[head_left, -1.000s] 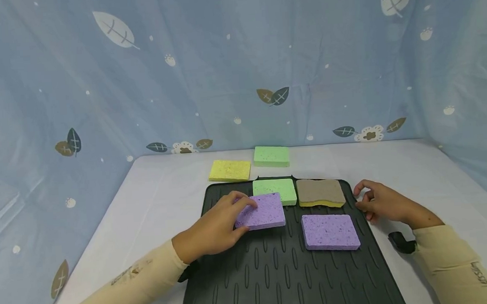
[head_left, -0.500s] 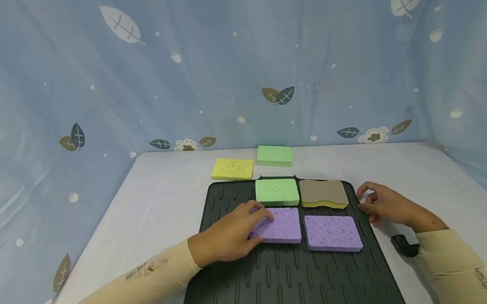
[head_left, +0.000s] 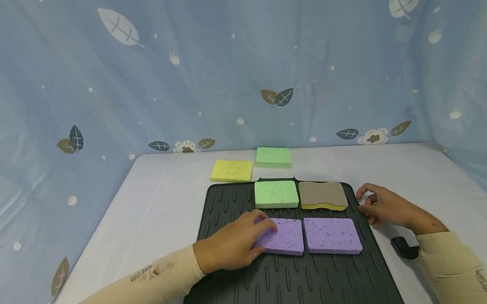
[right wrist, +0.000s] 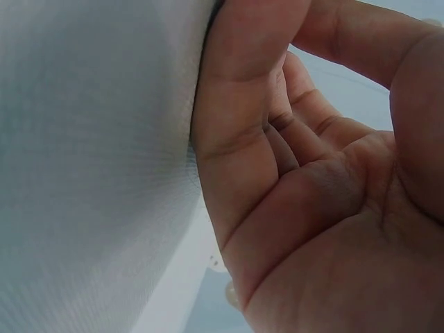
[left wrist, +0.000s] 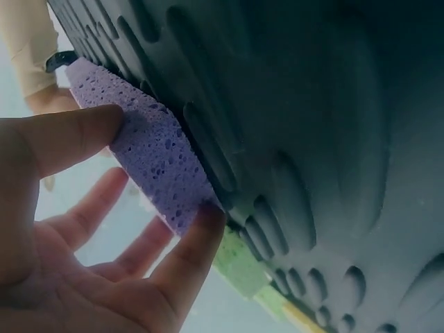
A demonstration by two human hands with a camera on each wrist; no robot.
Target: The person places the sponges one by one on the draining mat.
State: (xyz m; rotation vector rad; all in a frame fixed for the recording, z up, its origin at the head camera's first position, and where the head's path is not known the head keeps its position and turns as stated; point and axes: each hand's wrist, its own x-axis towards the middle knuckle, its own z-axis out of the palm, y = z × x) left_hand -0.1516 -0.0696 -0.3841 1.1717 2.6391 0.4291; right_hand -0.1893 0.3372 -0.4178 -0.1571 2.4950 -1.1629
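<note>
Head view: the left hand (head_left: pixel 232 243) lay on the dark ribbed rubber mat (head_left: pixel 293 288), thumb and fingers pinching the left purple rectangular sponge (head_left: pixel 283 236) at its near-left corner. This sponge sat flat on the mat, just beside a second purple rectangular sponge (head_left: pixel 332 235) to its right, with only a narrow gap between their edges. Behind the pair, on the far part of the mat, were a light green rectangular sponge (head_left: pixel 276 194) and a brown-topped yellow scouring sponge (head_left: pixel 323 195), side by side.

Left wrist view: thumb and one fingertip clamped the short edges of the left purple sponge (left wrist: pixel 149 149) against the mat (left wrist: pixel 312 139); the other fingers were held loosely out.

The right hand (head_left: pixel 387 206) rested on the white table (head_left: pixel 147 213) just beside the mat's right edge, fingers loosely curled and holding nothing. Right wrist view: the hand (right wrist: pixel 312 180) showed relaxed, bent fingers with one side against the table surface.

Off the mat, at the far side of the table, lay a yellow rectangular sponge (head_left: pixel 231 171) and another green rectangular sponge (head_left: pixel 273 157). A blue leaf-patterned curtain (head_left: pixel 238 64) hung behind.
</note>
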